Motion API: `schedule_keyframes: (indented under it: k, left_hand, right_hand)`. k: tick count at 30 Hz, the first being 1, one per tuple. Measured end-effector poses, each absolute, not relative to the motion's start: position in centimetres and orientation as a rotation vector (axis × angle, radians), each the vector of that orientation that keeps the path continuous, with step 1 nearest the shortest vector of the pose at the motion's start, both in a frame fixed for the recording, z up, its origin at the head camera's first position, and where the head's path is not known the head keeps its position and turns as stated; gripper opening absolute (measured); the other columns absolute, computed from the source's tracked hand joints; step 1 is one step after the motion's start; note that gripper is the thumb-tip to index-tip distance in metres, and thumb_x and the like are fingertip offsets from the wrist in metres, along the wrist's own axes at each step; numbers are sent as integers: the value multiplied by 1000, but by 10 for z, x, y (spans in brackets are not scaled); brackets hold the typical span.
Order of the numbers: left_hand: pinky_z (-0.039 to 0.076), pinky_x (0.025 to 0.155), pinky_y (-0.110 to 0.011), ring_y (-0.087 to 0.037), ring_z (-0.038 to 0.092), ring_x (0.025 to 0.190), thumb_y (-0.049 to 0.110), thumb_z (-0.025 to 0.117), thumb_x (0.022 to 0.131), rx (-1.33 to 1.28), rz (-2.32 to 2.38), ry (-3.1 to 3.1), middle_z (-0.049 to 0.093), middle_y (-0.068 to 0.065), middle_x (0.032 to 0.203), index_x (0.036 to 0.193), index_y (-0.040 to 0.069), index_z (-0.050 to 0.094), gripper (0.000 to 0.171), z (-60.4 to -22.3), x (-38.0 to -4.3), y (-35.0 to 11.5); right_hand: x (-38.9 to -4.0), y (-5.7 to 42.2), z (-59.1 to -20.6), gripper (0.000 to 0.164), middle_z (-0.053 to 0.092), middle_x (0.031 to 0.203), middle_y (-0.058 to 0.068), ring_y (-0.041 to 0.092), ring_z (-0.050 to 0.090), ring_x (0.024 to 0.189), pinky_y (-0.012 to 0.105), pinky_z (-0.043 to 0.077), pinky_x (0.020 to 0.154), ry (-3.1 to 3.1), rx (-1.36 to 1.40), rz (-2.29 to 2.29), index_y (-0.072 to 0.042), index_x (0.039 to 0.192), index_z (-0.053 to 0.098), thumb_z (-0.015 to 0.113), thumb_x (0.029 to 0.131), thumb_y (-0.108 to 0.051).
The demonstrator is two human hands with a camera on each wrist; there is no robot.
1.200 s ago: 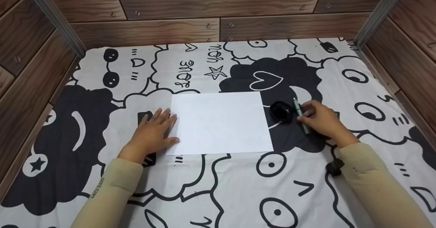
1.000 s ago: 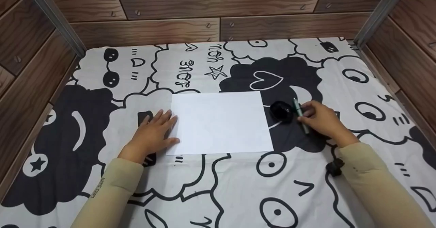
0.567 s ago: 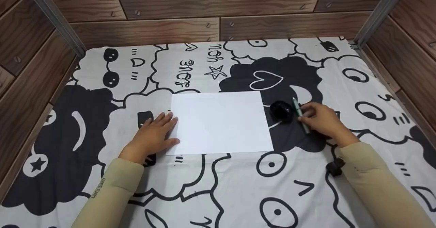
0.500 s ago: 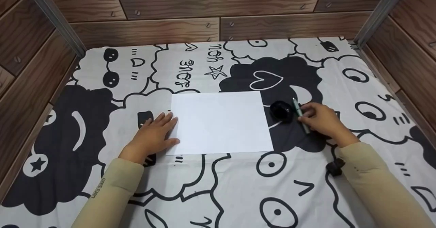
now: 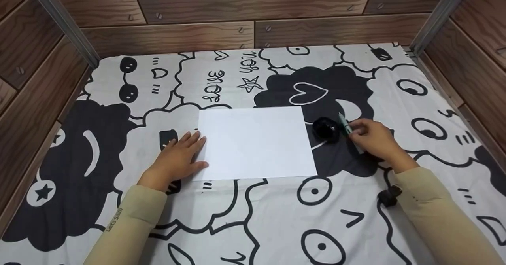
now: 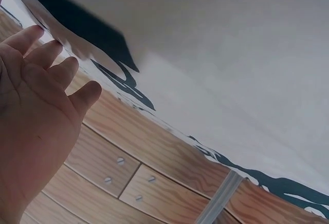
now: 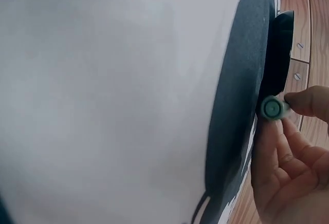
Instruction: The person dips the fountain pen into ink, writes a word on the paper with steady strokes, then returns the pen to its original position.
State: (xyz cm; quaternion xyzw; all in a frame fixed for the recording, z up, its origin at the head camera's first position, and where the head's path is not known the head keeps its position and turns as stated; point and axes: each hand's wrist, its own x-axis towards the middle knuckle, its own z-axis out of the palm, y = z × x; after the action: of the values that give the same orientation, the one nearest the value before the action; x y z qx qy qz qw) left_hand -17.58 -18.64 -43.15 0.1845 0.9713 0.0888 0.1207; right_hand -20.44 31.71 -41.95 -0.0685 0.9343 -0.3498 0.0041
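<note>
We see the patterned cloth of the desk (image 5: pixel 272 205) run well past every edge of the white paper (image 5: pixel 257 142), back to the wood-patterned wall (image 5: pixel 253 2); the black round object (image 5: pixel 325 129) sits close by the pen (image 5: pixel 344 124). The left hand (image 5: pixel 174 158) rests with relaxed fingers at the paper's left edge. To the paper's right, the right hand (image 5: pixel 375 138) pinches the pen, slim, greenish and slanted. From the right wrist we see its round, ringed end; the head view gives us its length, partly hidden by fingers.
</note>
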Motion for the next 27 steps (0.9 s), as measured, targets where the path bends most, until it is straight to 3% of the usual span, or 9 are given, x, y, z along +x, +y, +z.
schedule_keyframes:
  k: [3,10,17,27]
  left_hand:
    - [13,111,-57,-33,13,143,48,57,92,543,263,2842,22,-10,156,150,11,30,74,-432,-176,-187]
    - [13,111,-58,-32,12,143,48,56,92,523,279,2838,21,-10,156,151,12,30,73,-433,-175,-187]
    - [13,111,-58,-33,12,143,48,56,93,526,285,2837,21,-10,156,151,12,30,73,-433,-175,-186]
    - [13,110,-59,-33,12,143,48,56,93,517,299,2839,21,-10,156,150,13,30,73,-433,-175,-186]
  right_hand:
    - [-202,316,-419,28,68,93,15,5,58,74,17,44,62,2969,-212,-1127,3,113,64,61,88,-11]
    - [-201,314,-418,37,65,108,22,3,58,79,21,52,61,2718,-128,-1468,6,126,55,57,94,-13]
    - [-201,310,-418,36,68,96,0,8,63,82,24,54,66,2526,-92,-1726,7,125,52,55,96,-13]
    - [-199,303,-418,31,65,87,-2,6,59,76,20,52,65,2482,-73,-1874,1,117,60,60,95,-21]
